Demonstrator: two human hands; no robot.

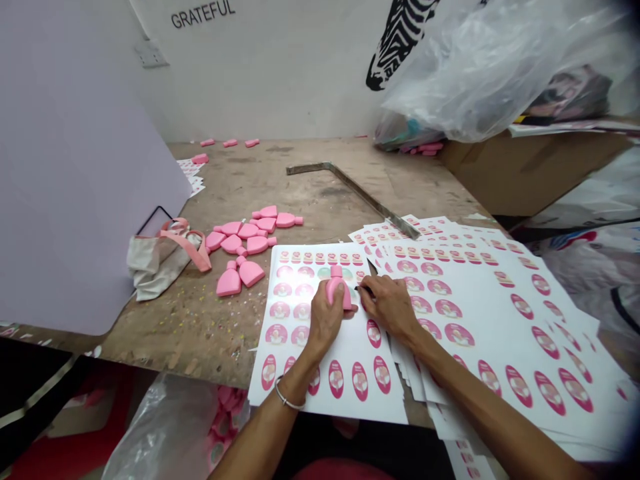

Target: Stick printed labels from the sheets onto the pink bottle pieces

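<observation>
My left hand (325, 313) is closed around a small pink bottle-shaped piece (337, 283), its cap end pointing away from me. It holds the piece over a sheet of printed stickers (320, 333) with pink oval, arched and small red-and-cream labels. Just to the right, my right hand (390, 303) pinches a thin dark object whose tip shows at the sheet's right side; its kind is too small to tell. Its fingertips are close to the pink piece. More pink bottle-shaped pieces (250, 272) lie in a loose group left of the sheet.
Overlapping sticker sheets (480, 287) spread at the right, with a bent metal bar (360, 190) resting partly on them. A cloth pouch (160, 260) sits at the left by a pale panel (75, 167). Plastic bags (465, 73) and a cardboard box (530, 167) stand back right.
</observation>
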